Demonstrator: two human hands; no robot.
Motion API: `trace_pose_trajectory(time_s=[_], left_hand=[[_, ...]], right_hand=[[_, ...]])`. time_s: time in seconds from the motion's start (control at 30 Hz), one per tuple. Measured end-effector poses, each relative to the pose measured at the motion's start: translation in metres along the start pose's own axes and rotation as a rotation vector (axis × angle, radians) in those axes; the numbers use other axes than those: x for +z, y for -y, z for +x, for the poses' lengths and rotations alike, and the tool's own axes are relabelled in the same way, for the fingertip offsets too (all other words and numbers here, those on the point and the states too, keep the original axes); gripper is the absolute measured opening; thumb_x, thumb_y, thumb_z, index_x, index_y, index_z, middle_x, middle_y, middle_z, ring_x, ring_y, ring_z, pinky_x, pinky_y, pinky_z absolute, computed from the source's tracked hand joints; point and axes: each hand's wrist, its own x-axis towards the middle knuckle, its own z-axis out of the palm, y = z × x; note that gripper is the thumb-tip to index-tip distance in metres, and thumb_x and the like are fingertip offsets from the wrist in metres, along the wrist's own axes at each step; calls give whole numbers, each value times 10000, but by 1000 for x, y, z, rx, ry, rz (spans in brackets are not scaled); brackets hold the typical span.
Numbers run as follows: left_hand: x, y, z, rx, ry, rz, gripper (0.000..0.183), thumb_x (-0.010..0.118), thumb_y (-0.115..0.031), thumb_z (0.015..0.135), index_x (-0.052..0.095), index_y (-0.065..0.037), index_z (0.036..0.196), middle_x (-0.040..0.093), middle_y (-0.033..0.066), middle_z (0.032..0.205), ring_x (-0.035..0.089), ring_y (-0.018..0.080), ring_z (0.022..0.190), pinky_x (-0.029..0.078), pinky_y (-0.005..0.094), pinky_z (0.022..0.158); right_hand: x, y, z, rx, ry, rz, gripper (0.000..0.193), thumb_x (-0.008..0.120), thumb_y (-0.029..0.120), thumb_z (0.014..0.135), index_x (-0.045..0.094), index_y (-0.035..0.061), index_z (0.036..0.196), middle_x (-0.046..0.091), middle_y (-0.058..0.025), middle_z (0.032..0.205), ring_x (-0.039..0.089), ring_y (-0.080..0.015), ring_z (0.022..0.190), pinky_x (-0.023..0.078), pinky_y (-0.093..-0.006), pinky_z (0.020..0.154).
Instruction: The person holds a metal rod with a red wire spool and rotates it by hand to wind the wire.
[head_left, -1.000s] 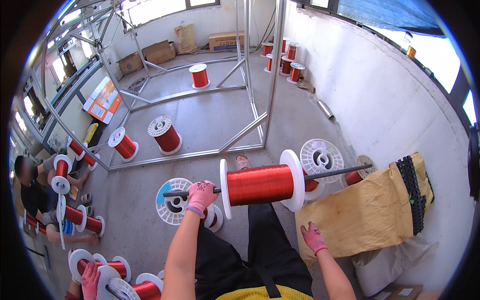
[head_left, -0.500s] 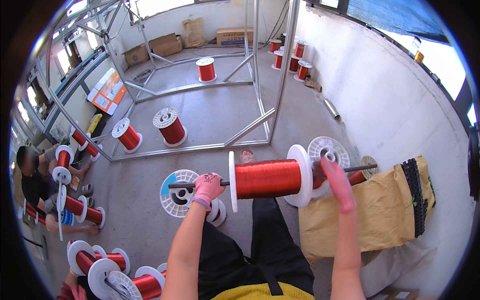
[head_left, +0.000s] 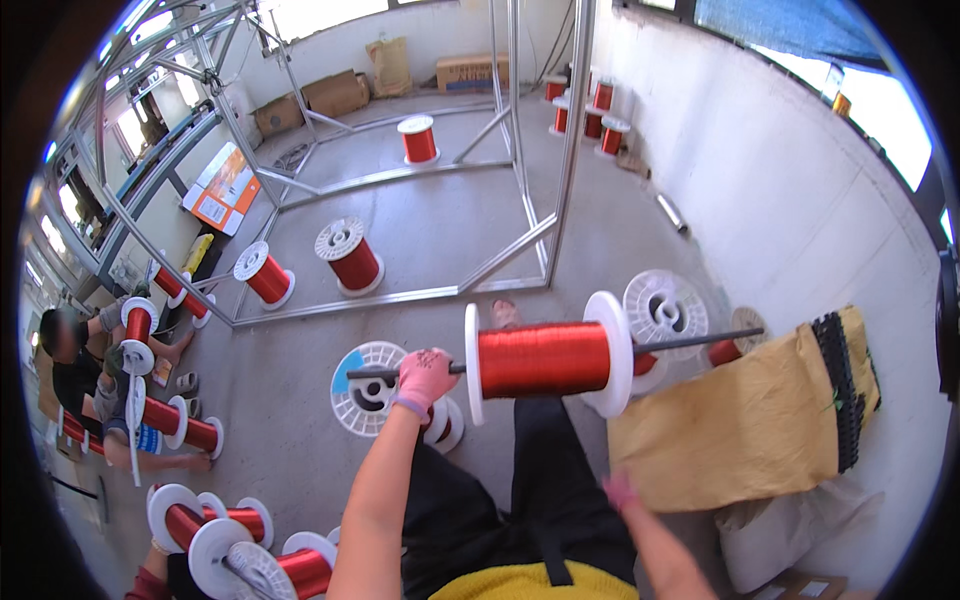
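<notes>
A large spool of red wire (head_left: 543,360) with white flanges sits on a dark rod (head_left: 700,339) passing through its core, roughly level in front of my legs. My left hand (head_left: 426,377), in a pink glove, is closed around the rod just left of the spool. My right hand (head_left: 622,492), also pink-gloved, is low beside my right thigh, off the rod, near the yellow-brown sack (head_left: 740,430). Motion blur hides its fingers. Under the rod's left part stands a spool with a blue-marked white flange (head_left: 350,368); another white-flanged spool (head_left: 665,310) stands beneath its right part.
A metal frame (head_left: 400,302) stands ahead, with red spools (head_left: 350,262) on the floor inside. More spools (head_left: 610,137) stand by the right wall. A seated person (head_left: 75,350) is at left among spools; another person's sleeve (head_left: 150,582) shows lower left, behind spools (head_left: 300,572).
My right hand has left the rod's right side and dropped toward my right thigh. The left hand keeps its hold on the rod. The view has shifted slightly.
</notes>
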Motion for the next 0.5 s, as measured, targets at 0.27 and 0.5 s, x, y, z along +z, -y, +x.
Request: trace_pose_trajectory(time_s=[0.27,0.5], left_hand=[[4,0,3,18,-87,-50,268,578,-369,768,719,-147,817,684,102,854,666,293,787,528,403,685],[-2,1,0,-37,7,-61,271,606,-352,749,715,-159,904,677,93,932,658,276,843,523,390,741]], right_hand=[[60,-81,-56,241,276,100,647,437,395,900,276,-18,1372,510,-308,1207,539,-421,1067,430,-462,914],[-28,-31,-18,441,281,493,549,447,392,895,382,66,1332,518,-250,1229,538,-429,1054,428,-471,898]])
